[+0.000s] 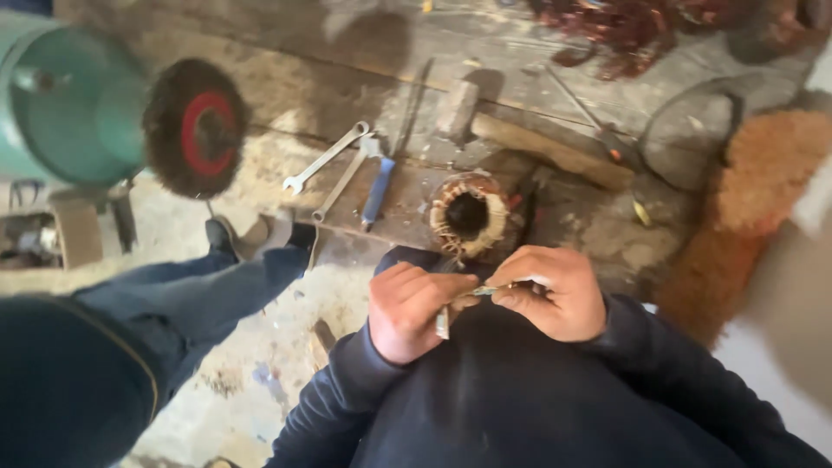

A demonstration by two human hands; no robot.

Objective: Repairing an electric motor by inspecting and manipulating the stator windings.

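I see my left hand (414, 309) and right hand (557, 290) drawn in close before my chest, just below the wound motor stator (469, 214), knuckles up, fingers curled, fingertips pinched almost together, both forearms angled inward.

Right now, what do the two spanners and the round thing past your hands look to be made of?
Both spanners look like bare steel, a dull silver-grey sheen. The ring-shaped motor stator seems to be rusty iron wound with copper wire, by its reddish-brown strands. The workbench looks like rough, worn wood.
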